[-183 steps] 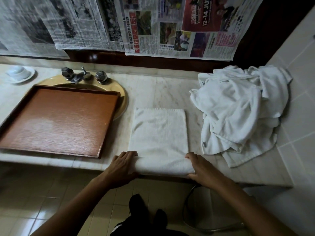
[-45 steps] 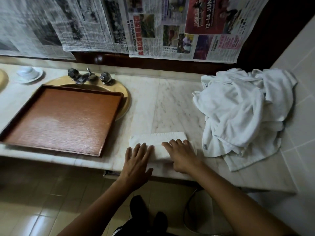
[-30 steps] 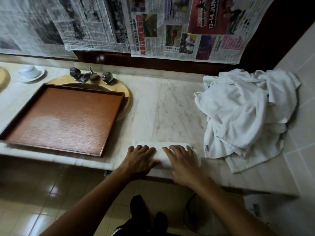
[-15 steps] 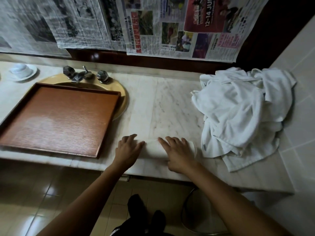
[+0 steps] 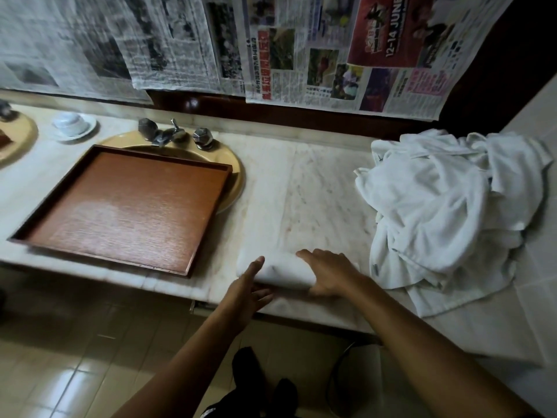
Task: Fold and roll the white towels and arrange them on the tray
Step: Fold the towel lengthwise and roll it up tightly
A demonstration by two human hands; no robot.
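Where the right hand (image 5: 333, 274) curls over the right end of the rolled towel (image 5: 283, 271), its fingers lie across the top of the roll and its thumb sits on the near side, so the hand clasps the cloth. The left hand (image 5: 245, 292) is at the roll's left end with straight, spread fingers. Its thumb is raised against the near face of the roll and it grips nothing.

The rolled towel lies crosswise on the marble counter (image 5: 301, 191), close to the front edge. It is just right of the near right corner of the wooden tray (image 5: 126, 206) and left of the pile of white towels (image 5: 446, 206), touching neither.

The tray rests flat on the counter, and its far side overlaps a yellow basin (image 5: 235, 173). A metal faucet (image 5: 168, 135) with two knobs stands behind the basin, and a white cup on a saucer (image 5: 70, 123) sits further left. The crumpled pile fills the counter's right corner against the tiled side wall. Newspaper sheets (image 5: 301, 49) hang along the back wall above the counter.
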